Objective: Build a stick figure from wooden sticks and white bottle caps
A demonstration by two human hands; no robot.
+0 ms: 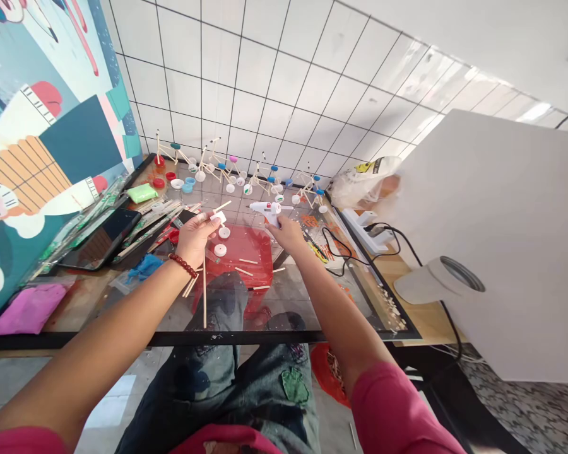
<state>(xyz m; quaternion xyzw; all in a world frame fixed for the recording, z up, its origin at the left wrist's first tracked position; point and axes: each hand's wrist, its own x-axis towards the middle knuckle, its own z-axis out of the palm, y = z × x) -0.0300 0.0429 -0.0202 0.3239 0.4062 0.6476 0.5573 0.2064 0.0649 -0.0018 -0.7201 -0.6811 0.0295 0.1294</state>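
Note:
My left hand (pixel 196 234) pinches a white bottle cap (pixel 218 218), with a short wooden stick (pixel 223 206) showing just beyond it. In my right hand (pixel 288 232) is a white glue gun (pixel 266 208), its nozzle pointing left toward the cap, apart from it. Below my left fingers two more white caps, one (pixel 224 232) above another (pixel 220 250), lie on the glass tabletop. A long wooden stick (pixel 205 290) lies below my left hand, and cut stick pieces (pixel 244 272) are scattered to its right.
Small bicycle-like models of sticks and caps (pixel 260 180) line the back. At left are wrapped sticks (pixel 82 221), a dark tablet (pixel 99 238) and a pink packet (pixel 28 308). Right are yellow-handled cutters (pixel 318 249), a black cord (pixel 343 249), and a power strip (pixel 366 232).

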